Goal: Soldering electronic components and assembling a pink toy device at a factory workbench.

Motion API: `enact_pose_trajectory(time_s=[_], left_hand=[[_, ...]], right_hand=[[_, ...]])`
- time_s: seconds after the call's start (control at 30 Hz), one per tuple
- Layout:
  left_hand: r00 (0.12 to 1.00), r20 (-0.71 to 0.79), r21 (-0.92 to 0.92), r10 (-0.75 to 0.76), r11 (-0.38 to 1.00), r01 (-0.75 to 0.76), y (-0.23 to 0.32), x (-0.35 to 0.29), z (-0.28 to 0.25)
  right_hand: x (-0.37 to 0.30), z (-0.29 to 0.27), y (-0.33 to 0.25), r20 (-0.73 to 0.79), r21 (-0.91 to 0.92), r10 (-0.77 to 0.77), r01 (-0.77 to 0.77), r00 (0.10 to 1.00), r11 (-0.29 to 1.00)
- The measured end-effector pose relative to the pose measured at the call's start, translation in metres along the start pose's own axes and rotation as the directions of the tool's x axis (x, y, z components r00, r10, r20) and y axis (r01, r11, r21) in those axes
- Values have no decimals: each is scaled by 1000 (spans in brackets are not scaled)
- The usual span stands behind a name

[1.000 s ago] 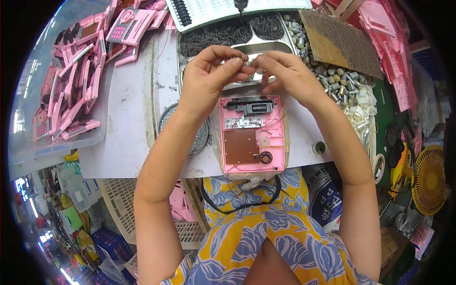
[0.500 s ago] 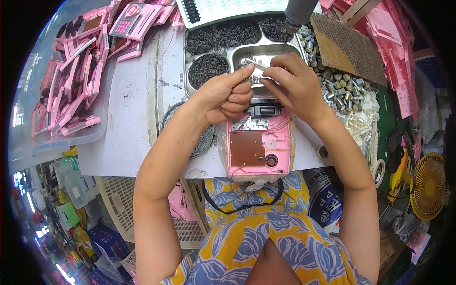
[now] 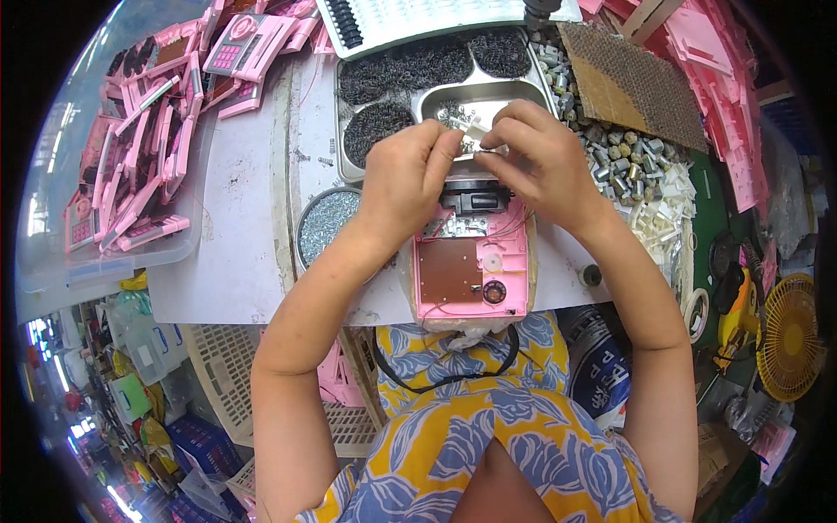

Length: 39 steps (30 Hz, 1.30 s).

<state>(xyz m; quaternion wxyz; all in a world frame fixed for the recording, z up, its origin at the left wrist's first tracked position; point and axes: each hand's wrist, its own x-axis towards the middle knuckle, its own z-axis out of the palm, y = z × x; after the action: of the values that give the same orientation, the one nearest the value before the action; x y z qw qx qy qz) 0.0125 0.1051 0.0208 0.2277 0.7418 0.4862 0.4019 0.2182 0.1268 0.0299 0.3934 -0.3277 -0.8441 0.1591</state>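
Note:
My right hand (image 3: 545, 157) pinches a small white plastic part (image 3: 477, 129) between thumb and fingers. Close beside it, my left hand (image 3: 405, 166) is closed, thumb pressed against the curled fingers; whatever it grips is too small or hidden. Both hands hover over the front of a metal compartment tray (image 3: 338, 148), which holds dark springs (image 3: 379, 126) and other small parts. Just below the hands lies an opened pink plastic housing (image 3: 514, 296) with a brown circuit board (image 3: 450, 270), a black block (image 3: 482, 200) and thin wires.
A round dish of small silvery screws (image 3: 330, 222) stands left of my left forearm. Pink devices (image 3: 157, 148) fill a clear bin at the left. Metal motors (image 3: 623, 161), white parts (image 3: 658, 209) and cardboard (image 3: 632, 83) lie at the right. A dark tool tip (image 3: 540, 10) hangs above.
My left hand has turned, its knuckles now upward, and shifted slightly left. The white part has tilted between my hands. The hanging tool appears higher, and more of the screw dish shows.

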Motion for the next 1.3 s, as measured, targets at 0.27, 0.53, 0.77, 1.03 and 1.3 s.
enact_pose_trajectory(time_s=[0.27, 0.53, 0.77, 1.03, 1.3], left_hand=[[458, 755, -399, -470, 224, 889, 0, 24, -11], [687, 569, -563, -452, 395, 726, -2, 14, -7], [998, 51, -139, -21, 990, 28, -2, 3, -7], [829, 366, -230, -422, 822, 520, -10, 11, 0], [666, 634, -659, -393, 175, 731, 17, -31, -26]], right_hand=[[2, 0, 12, -46, -215, -240, 225, 970, 950], [10, 2, 13, -17, -170, -130, 126, 991, 977], [10, 2, 10, 2, -2, 30, -30, 1000, 1000], [7, 4, 17, 33, -283, -4, 14, 999, 959], [-26, -35, -26, 104, 212, 375, -389, 921, 896]])
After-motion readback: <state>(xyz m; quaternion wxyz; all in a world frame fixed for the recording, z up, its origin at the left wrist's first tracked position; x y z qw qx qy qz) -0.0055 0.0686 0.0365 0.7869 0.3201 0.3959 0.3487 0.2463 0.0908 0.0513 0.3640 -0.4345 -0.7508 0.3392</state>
